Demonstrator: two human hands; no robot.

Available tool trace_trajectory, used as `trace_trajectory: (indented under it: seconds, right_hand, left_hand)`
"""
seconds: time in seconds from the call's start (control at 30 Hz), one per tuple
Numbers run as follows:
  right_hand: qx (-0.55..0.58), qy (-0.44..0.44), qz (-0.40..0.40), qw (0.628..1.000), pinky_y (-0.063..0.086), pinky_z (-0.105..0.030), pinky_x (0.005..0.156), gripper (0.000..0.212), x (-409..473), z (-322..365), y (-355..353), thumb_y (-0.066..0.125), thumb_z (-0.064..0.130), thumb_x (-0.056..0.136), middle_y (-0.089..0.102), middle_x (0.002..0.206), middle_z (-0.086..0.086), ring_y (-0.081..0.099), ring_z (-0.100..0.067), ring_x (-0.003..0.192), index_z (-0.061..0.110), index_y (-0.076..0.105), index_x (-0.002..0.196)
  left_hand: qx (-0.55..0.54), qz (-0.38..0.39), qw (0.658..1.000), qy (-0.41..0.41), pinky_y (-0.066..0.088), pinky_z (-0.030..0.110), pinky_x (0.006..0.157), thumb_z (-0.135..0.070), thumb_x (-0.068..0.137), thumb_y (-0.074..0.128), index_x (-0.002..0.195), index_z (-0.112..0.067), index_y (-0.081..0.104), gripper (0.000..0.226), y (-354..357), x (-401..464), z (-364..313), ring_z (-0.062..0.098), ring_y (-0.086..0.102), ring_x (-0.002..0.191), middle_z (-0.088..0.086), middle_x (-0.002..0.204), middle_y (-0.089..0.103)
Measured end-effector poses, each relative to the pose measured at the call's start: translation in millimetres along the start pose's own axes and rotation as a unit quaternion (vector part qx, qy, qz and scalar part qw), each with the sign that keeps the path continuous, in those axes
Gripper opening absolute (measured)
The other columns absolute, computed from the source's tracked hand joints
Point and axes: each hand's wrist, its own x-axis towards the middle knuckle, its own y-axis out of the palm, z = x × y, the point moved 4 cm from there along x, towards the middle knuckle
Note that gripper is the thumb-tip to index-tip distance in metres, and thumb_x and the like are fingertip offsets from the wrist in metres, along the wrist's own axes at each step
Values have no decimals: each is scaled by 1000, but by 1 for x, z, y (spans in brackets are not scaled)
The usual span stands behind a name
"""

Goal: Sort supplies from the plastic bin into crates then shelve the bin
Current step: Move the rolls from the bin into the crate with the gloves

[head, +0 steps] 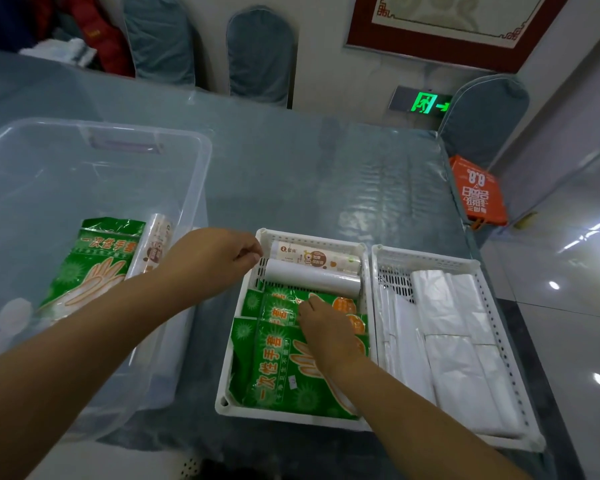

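Observation:
A clear plastic bin (174,140) stands on the table at the left, holding one green glove packet (94,258) and a wrap roll (155,244). To its right a white crate (222,375) holds several green glove packets (278,368) at the front and two rolls (312,277) at the back. My right hand (326,330) rests flat on the packets in this crate. My left hand (219,258) hovers at the crate's back left corner, fingers curled, with nothing visible in it. A second white crate (426,259) at the right holds folded white plastic bags (454,341).
A glossy blue-grey cloth covers the table (309,174). Blue-covered chairs (260,53) stand along the far side and one at the right corner. An orange bag (478,192) sits on the right chair. The tiled floor lies beyond the table's right edge.

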Motion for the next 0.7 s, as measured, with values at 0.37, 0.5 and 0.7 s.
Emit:
trace_trajectory:
  seconds: [0.37,0.5,0.7]
  right_hand:
    - [30,32,-72,996,44,-28,59,21,15,21,-61,49,25,94,67,84,-4,61,-21,71,12,65,89]
    - [60,35,-115,991,39,-28,57,22,33,70,-96,48,25,93,67,79,-4,60,-22,68,15,64,82]
    - [195,129,-152,960,34,-33,54,29,64,148,-123,43,33,96,59,67,-1,53,-21,62,20,48,71]
  left_hand:
    - [-48,-39,998,15,51,35,76,-30,89,50,100,-29,67,20,-34,-16,10,17,62,83,-4,91,71]
    - [-54,-83,994,34,48,29,75,-29,88,53,100,-27,69,19,-69,-30,44,20,63,87,-2,95,72]
    - [-45,-79,995,40,46,29,75,-27,87,54,101,-27,68,20,-107,-56,127,20,62,90,-3,100,71]
